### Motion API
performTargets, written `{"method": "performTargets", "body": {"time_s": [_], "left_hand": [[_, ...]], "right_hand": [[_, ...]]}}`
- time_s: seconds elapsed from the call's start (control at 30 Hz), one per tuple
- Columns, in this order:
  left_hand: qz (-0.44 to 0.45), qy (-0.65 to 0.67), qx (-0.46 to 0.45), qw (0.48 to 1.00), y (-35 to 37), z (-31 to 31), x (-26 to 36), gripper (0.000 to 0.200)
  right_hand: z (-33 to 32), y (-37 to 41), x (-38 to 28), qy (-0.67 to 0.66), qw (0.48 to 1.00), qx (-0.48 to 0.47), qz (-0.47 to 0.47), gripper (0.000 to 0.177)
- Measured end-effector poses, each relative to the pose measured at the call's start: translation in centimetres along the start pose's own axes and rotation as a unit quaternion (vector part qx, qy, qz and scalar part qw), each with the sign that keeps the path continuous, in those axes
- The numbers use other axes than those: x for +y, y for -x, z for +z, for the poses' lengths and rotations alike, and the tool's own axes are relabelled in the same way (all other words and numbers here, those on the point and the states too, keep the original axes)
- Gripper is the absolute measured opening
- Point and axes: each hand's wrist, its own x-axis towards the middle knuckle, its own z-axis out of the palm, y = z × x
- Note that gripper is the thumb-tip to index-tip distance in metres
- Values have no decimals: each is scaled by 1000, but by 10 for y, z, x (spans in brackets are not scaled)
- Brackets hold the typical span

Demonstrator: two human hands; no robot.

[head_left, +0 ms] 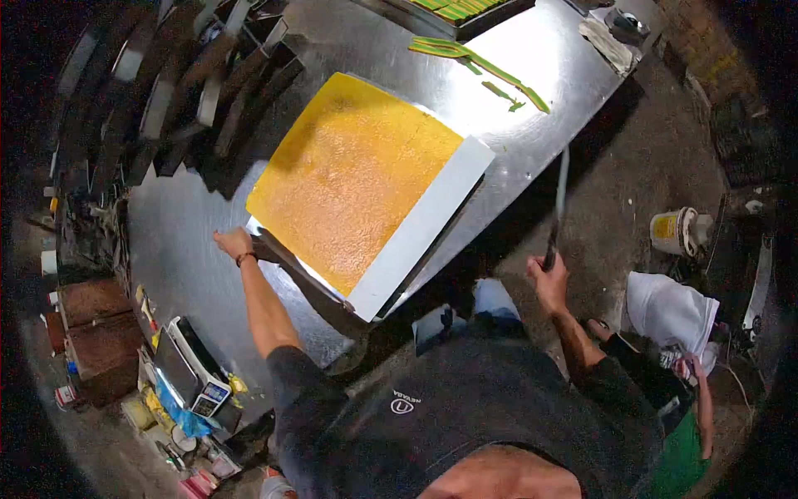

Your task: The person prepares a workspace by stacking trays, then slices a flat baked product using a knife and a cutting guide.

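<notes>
Here, knife [559, 198] in fisted right hand [547, 279]; left hand [233, 244] at tray [420, 229] corner, grip unclear.

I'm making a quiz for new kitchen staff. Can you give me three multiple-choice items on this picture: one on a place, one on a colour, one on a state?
1. Where is the left hand?
A. at the left corner of the white-rimmed flat tray
B. hanging at the person's side
C. raised overhead

2. What colour is the large flat rectangular slab on that tray?
A. green
B. orange-yellow
C. black

3. What state is the right hand in?
A. open and empty
B. tucked in a pocket
C. closed round the handle of a long thin-bladed knife

Answers:
1 A, the hand meets the tray's corner on the shiny steel table.
2 B, the whole surface is orange-yellow.
3 C, the blade rises from the fist.
</notes>
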Motion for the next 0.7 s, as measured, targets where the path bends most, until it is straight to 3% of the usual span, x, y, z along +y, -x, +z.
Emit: {"method": "performTargets", "body": {"time_s": [0.03,0.07,0.13,0.2,0.23,0.27,0.3,0.37,0.43,0.53,0.6,0.67,0.7], "left_hand": [[81,-43,54,994,23,-4,18,69],[250,-65,11,966,51,-6,38,76],[344,91,-201,913,146,-21,125,66],[383,68,-283,877,250,-32,206,66],[492,30,-305,815,285,-43,246,67],[467,-37,-378,799,312,-43,270,72],[472,-89,-395,783,336,-37,283,77],[485,-139,-394,768,367,-33,297,82],[485,-202,-396,753,378,-27,302,92],[480,-230,-404,744,378,-23,306,90],[492,-231,-384,746,376,-30,312,90],[514,-227,-361,745,365,-34,324,89],[497,-199,-347,770,355,-39,328,87]], "right_hand": [[8,-7,-31,55,998,0,-8,20],[17,-21,-49,108,994,-1,-14,21],[32,-76,-47,128,982,-2,-137,25],[51,-124,-83,186,962,-15,-201,26],[62,-150,-86,198,961,-31,-192,28],[75,-178,-93,208,959,-43,-189,29],[85,-197,-111,226,956,-70,-174,29],[99,-212,-125,241,952,-109,-151,28],[110,-230,-125,250,937,-142,-198,28],[117,-244,-123,230,930,-168,-231,30],[121,-257,-123,228,931,-199,-203,33],[126,-264,-124,264,929,-166,-200,31],[128,-264,-126,256,931,-160,-206,30]]}}
